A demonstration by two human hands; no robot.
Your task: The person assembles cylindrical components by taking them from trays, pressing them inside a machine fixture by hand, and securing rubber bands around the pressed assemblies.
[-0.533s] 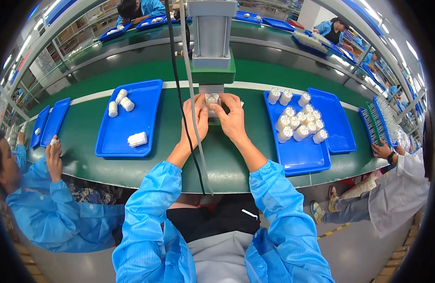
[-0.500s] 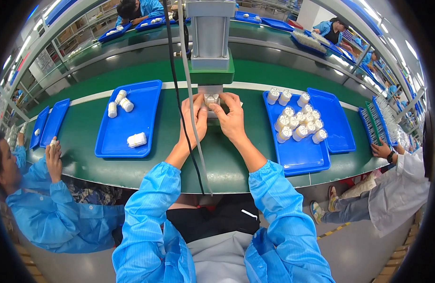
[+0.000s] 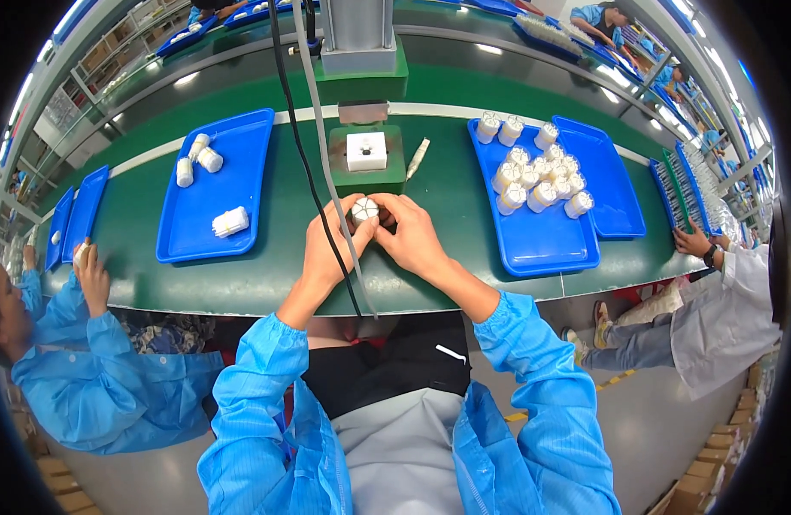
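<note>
My left hand (image 3: pixel 328 244) and my right hand (image 3: pixel 413 239) meet close to my body, over the green work surface. Between their fingertips they grip a white cylindrical part (image 3: pixel 365 209), whose round top has dark lines spreading like spokes. Just beyond the hands is the press's white fixture block (image 3: pixel 366 152), with a small dark opening in its top. It sits on a green base under the metal press head (image 3: pixel 363 112). A thin whitish stick-like thing (image 3: pixel 418 158) lies beside that base, to the right.
A blue tray (image 3: pixel 241 184) on the left carries several white cylinders. Another blue tray (image 3: pixel 545 253), on the right, holds many similar ones and overlaps a second tray (image 3: pixel 620 215). Black and grey cables (image 3: pixel 289 112) hang ahead of my left hand. Co-workers sit or stand at both sides.
Both hands have drawn back from under the press toward my body, holding the white part. The fixture block they covered now shows. The whole view has shifted somewhat.
</note>
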